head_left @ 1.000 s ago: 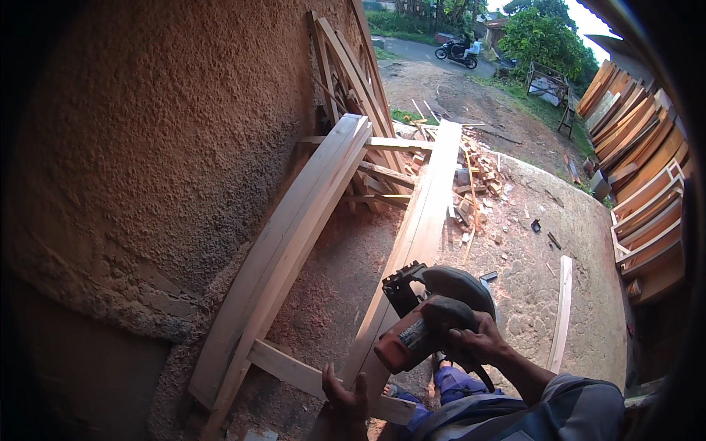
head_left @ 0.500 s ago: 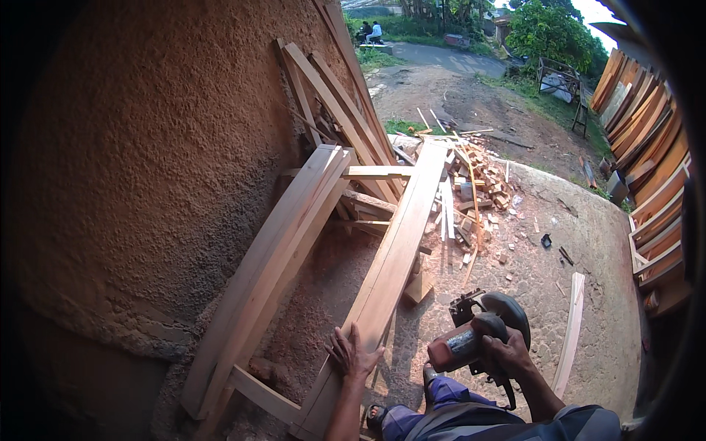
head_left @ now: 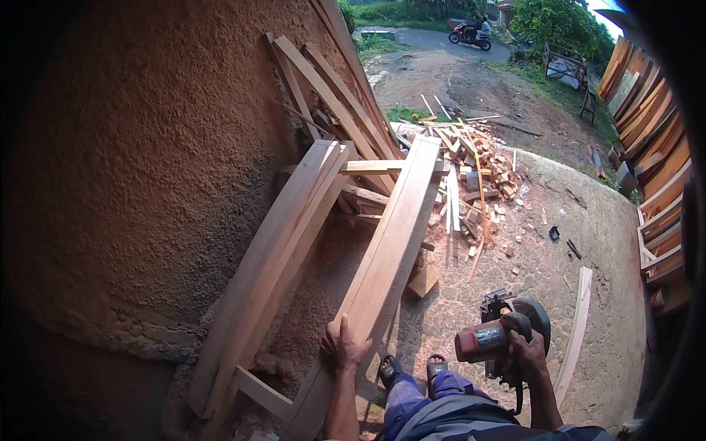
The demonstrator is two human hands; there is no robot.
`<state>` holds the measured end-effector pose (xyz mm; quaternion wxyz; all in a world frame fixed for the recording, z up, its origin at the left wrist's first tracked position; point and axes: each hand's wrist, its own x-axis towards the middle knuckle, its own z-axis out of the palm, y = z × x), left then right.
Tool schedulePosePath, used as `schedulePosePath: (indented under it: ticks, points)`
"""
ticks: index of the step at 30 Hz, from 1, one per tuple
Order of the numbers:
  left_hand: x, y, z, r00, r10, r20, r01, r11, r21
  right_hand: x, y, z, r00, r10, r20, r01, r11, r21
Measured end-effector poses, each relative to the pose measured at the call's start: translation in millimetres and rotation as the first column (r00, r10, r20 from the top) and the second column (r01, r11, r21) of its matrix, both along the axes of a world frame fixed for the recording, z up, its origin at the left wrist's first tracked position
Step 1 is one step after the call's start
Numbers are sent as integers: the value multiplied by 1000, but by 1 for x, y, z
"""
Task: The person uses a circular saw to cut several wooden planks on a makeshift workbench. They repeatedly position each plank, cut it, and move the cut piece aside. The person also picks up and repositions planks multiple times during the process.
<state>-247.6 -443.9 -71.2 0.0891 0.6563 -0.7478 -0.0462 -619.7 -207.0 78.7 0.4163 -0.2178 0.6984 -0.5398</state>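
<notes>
My left hand (head_left: 347, 345) grips the near part of a long pale wooden plank (head_left: 386, 242), thumb toward its right edge. The plank has a line along its length and rests across wooden crosspieces (head_left: 369, 167). My right hand (head_left: 526, 353) is closed on the handle of a dark circular saw (head_left: 531, 314) with a reddish motor housing, held off to the right of the plank. Its cord hangs below my hand. To the left, parallel boards (head_left: 272, 272) lie across the same supports, beside the wall.
A rough wall (head_left: 147, 184) fills the left, with leaning timbers (head_left: 323, 88). Offcuts (head_left: 493, 176) litter the concrete ahead; a loose board (head_left: 573, 331) lies right of my sandalled feet (head_left: 390, 371). More boards (head_left: 647, 125) stand far right. Two people (head_left: 471, 33) on a motorbike are on the road.
The saw has moved rightward, away from the plank. My left hand has come down onto the plank and its fingers have bent. The plank's far end has shifted slightly left in view.
</notes>
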Motion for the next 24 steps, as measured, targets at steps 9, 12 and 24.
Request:
schedulePosePath:
  ticks: [9, 12, 24]
  points:
    - [132, 4, -7, 996, 80, -48, -79, 997, 5, 35, -22, 11, 998, -47, 51, 45, 998, 42]
    - [184, -8, -9, 996, 85, -12, -85, 995, -57, 49, -28, 9, 994, -49, 98, 43, 997, 62]
    - [223, -31, -14, 953, 285, -101, -300, 931, -209, 94, -38, 26, 994, -3, 113, -2, 999, 48]
